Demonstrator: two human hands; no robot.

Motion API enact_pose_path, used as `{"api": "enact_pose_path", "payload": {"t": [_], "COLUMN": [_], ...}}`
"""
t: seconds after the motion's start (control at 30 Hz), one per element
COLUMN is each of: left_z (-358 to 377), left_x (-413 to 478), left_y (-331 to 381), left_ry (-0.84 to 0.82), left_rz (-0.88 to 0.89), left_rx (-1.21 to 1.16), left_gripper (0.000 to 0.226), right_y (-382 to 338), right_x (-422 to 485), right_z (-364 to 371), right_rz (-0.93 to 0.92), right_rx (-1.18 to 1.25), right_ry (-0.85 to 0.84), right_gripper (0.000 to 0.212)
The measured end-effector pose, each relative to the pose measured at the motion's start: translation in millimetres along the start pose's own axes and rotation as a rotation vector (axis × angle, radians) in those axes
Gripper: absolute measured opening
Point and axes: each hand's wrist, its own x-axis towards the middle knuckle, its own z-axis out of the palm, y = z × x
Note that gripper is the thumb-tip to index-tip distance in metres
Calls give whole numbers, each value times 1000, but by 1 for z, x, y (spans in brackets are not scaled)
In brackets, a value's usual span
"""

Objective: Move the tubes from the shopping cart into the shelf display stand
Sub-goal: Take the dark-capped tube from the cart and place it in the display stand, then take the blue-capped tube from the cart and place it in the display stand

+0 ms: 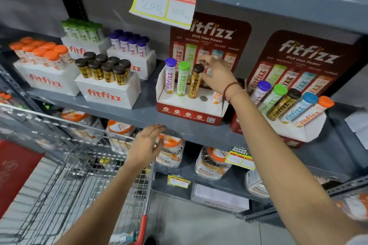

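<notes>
The red-and-white display stand (189,106) sits mid-shelf. A purple-capped tube (170,77), a green-capped tube (182,80) and a brown-capped gold tube (196,82) stand in its holes. One hole (203,98) is empty, and beside it an orange tube (216,98) is partly hidden by my wrist. My right hand (218,75) hovers at the stand, fingers spread, thumb close to the brown cap, holding nothing. My left hand (147,145) is open, palm down, over the far right corner of the wire shopping cart (79,167). I cannot see any tubes inside the cart.
A second display stand (298,131) at the right holds several tilted tubes. White boxes (105,93) of capped tubes fill the shelf's left side. A price sign (165,0) hangs from the shelf above. Jars (171,153) line the lower shelf. The cart's red handle (142,230) is near me.
</notes>
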Motion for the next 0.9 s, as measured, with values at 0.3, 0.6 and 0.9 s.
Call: {"api": "enact_pose_path", "payload": {"t": [0.3,0.6,0.9], "left_z": [-47,-57,-36], "left_x": [-135,-230,-252], "left_y": [-58,-75,-106], "left_ry": [136,254,130], "left_rz": [-513,-835,-874], "left_rx": [9,148,267], "left_gripper": [30,28,25], "right_y": [-66,-135,-155], "right_x": [-72,-145,-215], "right_z": [133,311,446], "right_rz": [-132,-231,-307], "right_rx": [301,208,-65], "right_ry": [-99,-889,-1317], "right_gripper": [18,21,20]}}
